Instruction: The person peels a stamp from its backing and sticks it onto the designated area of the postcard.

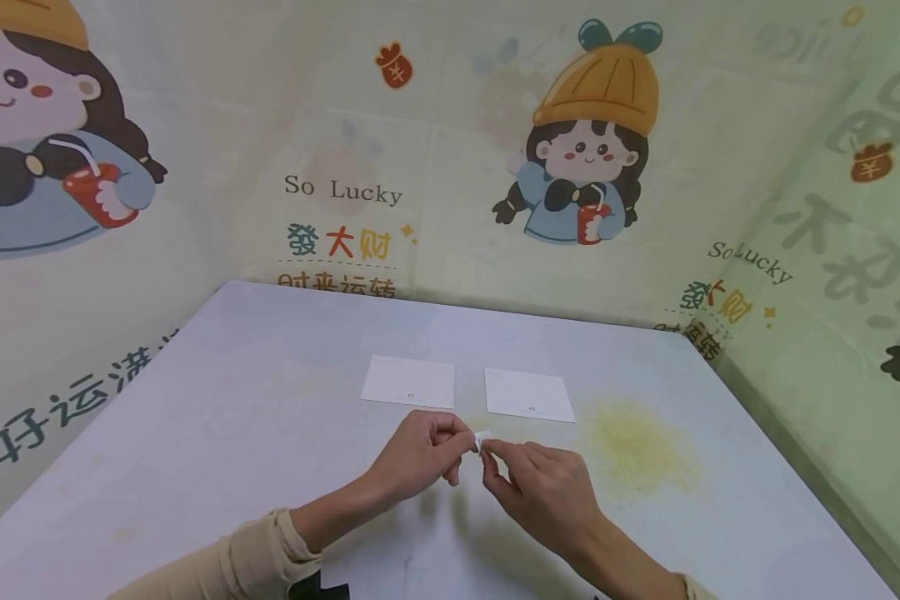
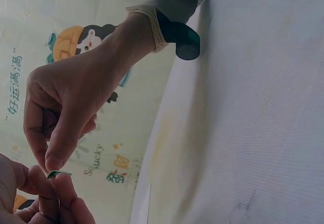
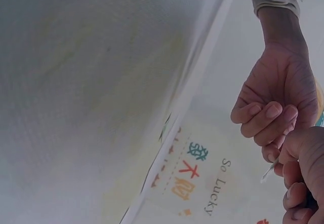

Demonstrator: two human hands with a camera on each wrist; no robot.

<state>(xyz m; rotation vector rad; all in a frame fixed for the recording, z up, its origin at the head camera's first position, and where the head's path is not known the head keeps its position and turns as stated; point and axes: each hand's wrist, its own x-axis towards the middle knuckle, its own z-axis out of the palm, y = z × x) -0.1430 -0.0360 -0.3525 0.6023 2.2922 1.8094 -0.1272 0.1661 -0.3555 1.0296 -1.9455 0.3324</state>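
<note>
Above the table, my left hand [image 1: 418, 457] and my right hand [image 1: 551, 487] meet fingertip to fingertip. Between them they pinch a small thin strip [image 1: 482, 439], which looks like paper or a sticker. It appears white in the head view; in the left wrist view the curved strip [image 2: 59, 173] looks green. A pale pointed end of the strip [image 3: 267, 172] sticks out below the fingers in the right wrist view. Beyond the hands, two white cards lie flat side by side: a left card [image 1: 407, 380] and a right card [image 1: 528, 393], each with a tiny dark print.
The white tabletop [image 1: 195, 433] has a yellow stain [image 1: 637, 446] to the right of the hands. Printed cloth walls [image 1: 450, 150] with cartoon figures and lettering stand behind and at both sides. A dark device [image 2: 187, 45] sits at the right wrist.
</note>
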